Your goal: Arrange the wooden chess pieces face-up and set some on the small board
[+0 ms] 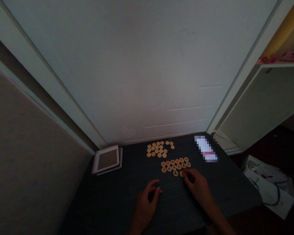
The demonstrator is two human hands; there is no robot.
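Round wooden Chinese chess pieces lie on the dark table (112, 192). Two rows of face-up pieces (172, 162) show red and dark characters, and a single piece (175, 173) sits just in front of them. My right hand (197, 184) pinches a chess piece (181, 174) at the right of that single one; its fingertips partly cover it. Lower and to the left, my left hand (148, 199) hovers with thumb and forefinger apart, nothing between them. Farther back lies a group of plain-faced pieces (156, 151), with several more pieces (171, 143) at its right.
Two stacked framed boards (107, 160) lie at the table's left edge. A pixelated white item (207, 149) is at the back right. Behind the table stands a white panel (137, 65) with heart patterns. A white bag (269, 186) is on the floor at right.
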